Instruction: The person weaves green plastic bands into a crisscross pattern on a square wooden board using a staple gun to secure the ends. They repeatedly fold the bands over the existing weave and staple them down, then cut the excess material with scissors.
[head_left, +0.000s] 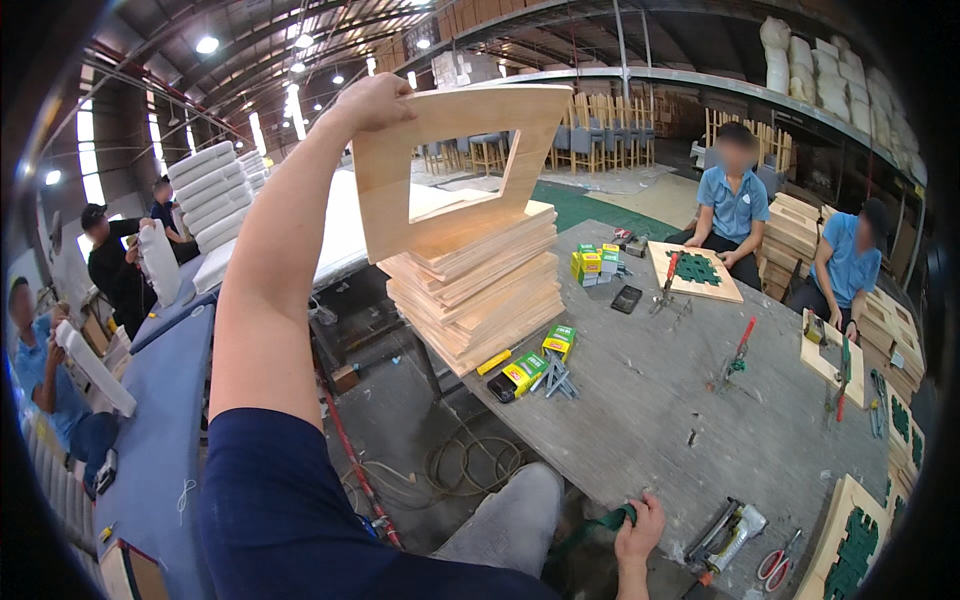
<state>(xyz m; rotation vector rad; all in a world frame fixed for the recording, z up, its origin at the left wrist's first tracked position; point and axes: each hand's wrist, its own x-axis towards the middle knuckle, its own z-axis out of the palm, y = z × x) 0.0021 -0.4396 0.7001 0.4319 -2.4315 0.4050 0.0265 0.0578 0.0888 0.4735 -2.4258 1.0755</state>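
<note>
My left hand (372,104) is raised, its fingers closed over the top left corner of a plywood panel (383,195) with a square cut-out. The panel stands tilted upright over a tall stack of similar wooden panels (490,300) at the table's left edge. Down at the near table edge, my right hand (640,528) is closed on a dark green webbing strap (600,522), which hangs off the edge. To the right of that hand lie a staple gun (728,535) and red-handled scissors (778,560).
Yellow-green staple boxes (525,372) and loose staple strips (560,380) lie beside the stack on the grey table (640,420). Two co-workers in blue shirts (735,205) work across it on frames with woven green webbing (697,268). A hose (470,460) coils on the floor.
</note>
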